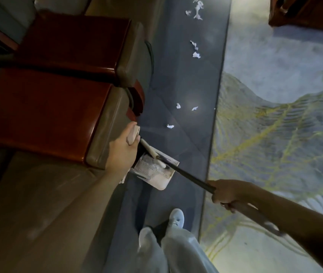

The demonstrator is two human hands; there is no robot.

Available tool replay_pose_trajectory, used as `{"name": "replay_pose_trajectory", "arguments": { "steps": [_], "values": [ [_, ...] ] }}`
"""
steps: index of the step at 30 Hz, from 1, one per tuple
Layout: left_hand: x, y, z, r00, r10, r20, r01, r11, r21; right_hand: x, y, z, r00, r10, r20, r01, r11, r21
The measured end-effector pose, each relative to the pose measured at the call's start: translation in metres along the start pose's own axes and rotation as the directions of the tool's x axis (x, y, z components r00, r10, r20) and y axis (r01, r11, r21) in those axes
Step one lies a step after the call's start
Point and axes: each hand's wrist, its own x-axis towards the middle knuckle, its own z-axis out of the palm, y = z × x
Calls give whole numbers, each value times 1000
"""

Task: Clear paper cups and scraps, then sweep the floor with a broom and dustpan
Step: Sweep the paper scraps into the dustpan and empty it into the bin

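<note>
My left hand [122, 149] grips the pale top handle [132, 134] of a white dustpan [156, 172] that hangs just above the dark floor beside the sofa. The broom's black pole [188, 175] runs from the dustpan area back to my right hand [228, 193], which grips it. The broom's head is hidden at the dustpan. Several white paper scraps lie ahead on the dark tile strip: one close [170, 126], two a little farther [186, 107], more up the strip [195, 52] and a cluster at the top [197, 8].
A sofa with red-brown wooden armrests [44, 113] and tan cushions [38, 203] fills the left. A pale patterned carpet [275, 125] covers the right. Dark wooden furniture [306, 10] stands at the top right. My legs and white shoes [176, 217] are at the bottom.
</note>
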Motion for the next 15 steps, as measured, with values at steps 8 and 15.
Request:
{"name": "replay_pose_trajectory", "arguments": {
  "steps": [8,15],
  "values": [
    [34,30,20,999,12,34,-13,999,36,-34,9,-57,993,-13,-121,17,999,29],
    [94,58,37,1000,4,9,-4,1000,13,-11,4,-131,965,38,-260,-44,999,-16]
  ]
}}
